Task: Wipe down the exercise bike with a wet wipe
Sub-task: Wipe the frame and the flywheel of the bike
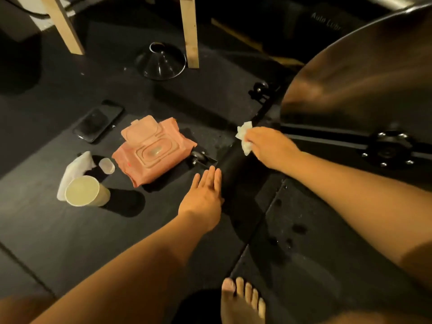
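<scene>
A dark mat floor (70,230) fills the dim room. Nearest is one bare foot (243,302). Beyond it the left hand (203,195) lies flat, its fingers (211,176) straight and together, holding nothing, just beside the black base bar (231,164) of the exercise bike (362,85).

To the left stand one pale paper cup (86,191), one used white wipe (74,169) and one small round cap (106,165). One pink wipe pack (152,150) lies with its lid flipped open, and one black phone (98,121) lies beyond it.

The right hand (268,146) pinches one crumpled wet wipe (244,134) in curled fingers, against the bike's frame where the bar meets it.

Farther back are one black cone (161,64) and two wooden legs (63,24).
</scene>
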